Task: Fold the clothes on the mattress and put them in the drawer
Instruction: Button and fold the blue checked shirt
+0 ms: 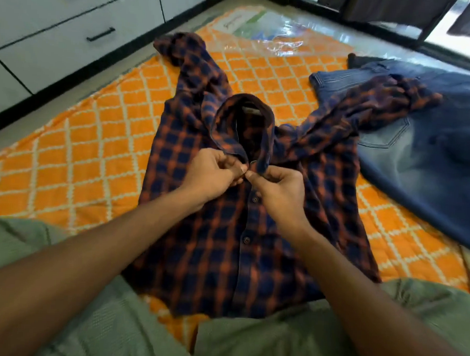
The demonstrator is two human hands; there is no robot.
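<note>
Head view, wearer's body only. Both forearms were bare from the lower frame edge up to the wrists; no sleeve, cuff, watch, band or ring was visible on either. Left hand and right hand were ungloved. Legs were covered by light sage-green trousers, fabric with a fine woven texture and soft creases, seen across the bottom of the frame on both sides. No markings or logos could be made out on the cloth.

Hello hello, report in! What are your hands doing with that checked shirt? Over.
Left hand and right hand pinching the collar front of the navy-and-orange checked shirt. Shirt flat on orange patterned mattress, unfolded. One sleeve lies over blue denim jeans.
</note>
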